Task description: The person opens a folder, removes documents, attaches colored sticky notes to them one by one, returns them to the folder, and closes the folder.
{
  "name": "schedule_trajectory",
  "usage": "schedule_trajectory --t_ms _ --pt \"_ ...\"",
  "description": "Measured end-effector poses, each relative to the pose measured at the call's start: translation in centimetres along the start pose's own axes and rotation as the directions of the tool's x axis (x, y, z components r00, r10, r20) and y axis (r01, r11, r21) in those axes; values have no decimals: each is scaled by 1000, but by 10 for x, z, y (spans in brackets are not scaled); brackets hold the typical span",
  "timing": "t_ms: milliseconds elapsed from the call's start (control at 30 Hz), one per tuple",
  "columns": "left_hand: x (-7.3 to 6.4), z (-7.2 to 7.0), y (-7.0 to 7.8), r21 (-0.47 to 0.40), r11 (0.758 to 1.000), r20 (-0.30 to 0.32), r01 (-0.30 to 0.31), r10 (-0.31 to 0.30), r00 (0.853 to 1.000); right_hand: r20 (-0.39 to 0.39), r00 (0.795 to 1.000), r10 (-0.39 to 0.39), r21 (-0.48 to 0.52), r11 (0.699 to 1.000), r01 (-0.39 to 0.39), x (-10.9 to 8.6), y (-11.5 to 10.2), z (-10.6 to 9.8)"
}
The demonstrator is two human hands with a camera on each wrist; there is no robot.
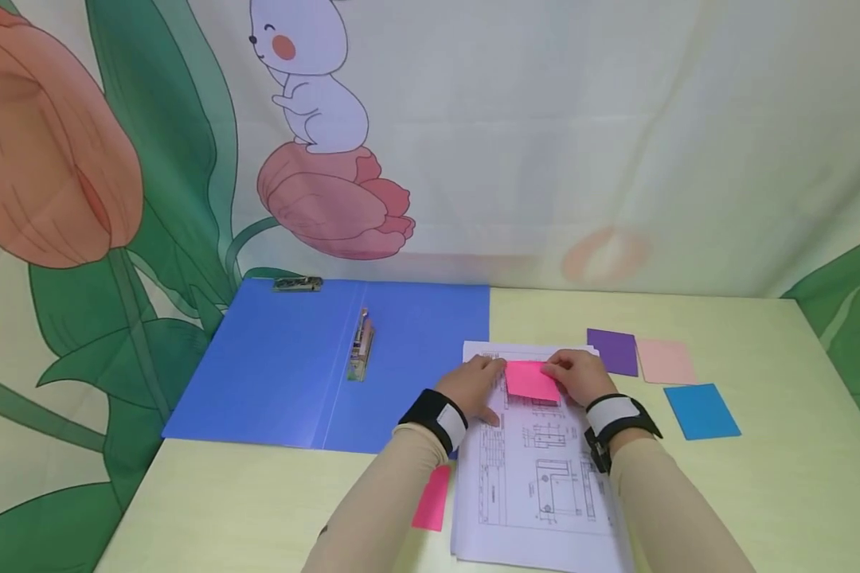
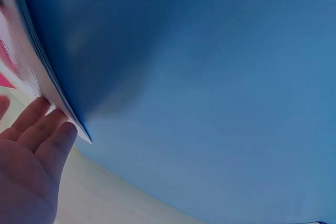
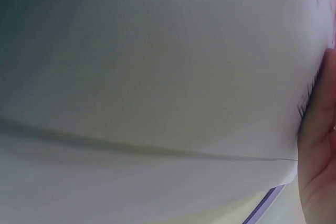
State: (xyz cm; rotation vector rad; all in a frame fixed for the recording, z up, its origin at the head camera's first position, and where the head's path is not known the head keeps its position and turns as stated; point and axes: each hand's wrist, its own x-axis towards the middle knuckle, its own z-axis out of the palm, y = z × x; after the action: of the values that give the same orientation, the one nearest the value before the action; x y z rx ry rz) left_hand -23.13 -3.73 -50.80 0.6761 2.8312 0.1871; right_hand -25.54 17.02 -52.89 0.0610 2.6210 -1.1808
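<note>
Plainly in hand: a bright pink square paper note [image 1: 532, 380], flat and smooth, over the upper part of a white paper stack [image 1: 502, 539] printed with fine black technical drawings. Pinched near its upper right corner between thumb and finger of the right hand [image 1: 580, 377]. Bordered at upper left by the fingertips of the left hand [image 1: 471, 387]: fingers loosely extended, thumb spread apart over the print, no grip to be seen. Edge of layered sheets against those fingers in the left wrist view; mostly blurred white paper in the right.

Just left, partly overlapped by the stack, a glossy blue plastic folder [image 1: 258, 382], spread open, creased along the spine, with shiny metal clips [image 1: 298, 284]. Partly hidden by the left forearm, a second pink paper piece [image 1: 432, 503]. Off right, flat squares of purple [image 1: 611, 352], pale pink [image 1: 666, 361] and blue [image 1: 702, 411], on a pale yellow tabletop [image 1: 795, 493].
</note>
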Motion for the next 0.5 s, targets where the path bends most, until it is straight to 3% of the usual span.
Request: schedule_trajectory --t_ms 500 --pt "1 -1 2 -17 998 70 64 -63 996 -15 1000 27 2 1000 -27 -2 -2 3"
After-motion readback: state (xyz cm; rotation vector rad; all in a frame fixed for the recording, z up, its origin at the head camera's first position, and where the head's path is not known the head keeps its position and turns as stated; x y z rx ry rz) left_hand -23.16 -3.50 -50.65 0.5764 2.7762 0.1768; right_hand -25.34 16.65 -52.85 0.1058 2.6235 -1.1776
